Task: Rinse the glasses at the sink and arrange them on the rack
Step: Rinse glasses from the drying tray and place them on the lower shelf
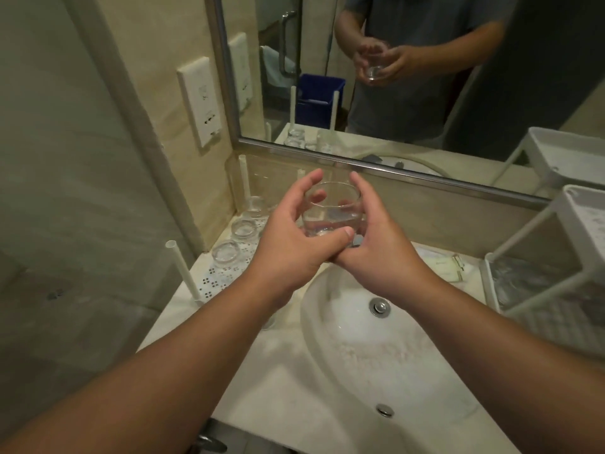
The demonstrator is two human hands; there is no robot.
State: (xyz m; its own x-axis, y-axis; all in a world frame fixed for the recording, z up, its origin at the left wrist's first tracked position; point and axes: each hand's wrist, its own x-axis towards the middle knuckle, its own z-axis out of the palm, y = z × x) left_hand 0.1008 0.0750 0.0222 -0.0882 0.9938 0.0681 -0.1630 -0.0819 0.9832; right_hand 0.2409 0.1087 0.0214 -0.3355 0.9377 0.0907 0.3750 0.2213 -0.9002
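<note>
Clear glass (332, 209) cupped between left hand (288, 244) and right hand (376, 247), fingers curled round it, above sink (360, 348)

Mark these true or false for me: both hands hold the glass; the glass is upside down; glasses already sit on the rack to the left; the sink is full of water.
1. Both the left hand and right hand hold the glass. True.
2. The glass is upside down. False: its mouth faces up, with a little water inside.
3. Other glasses already sit on the rack left of the sink. True.
4. The sink is full of water. False: its drain shows uncovered.
</note>
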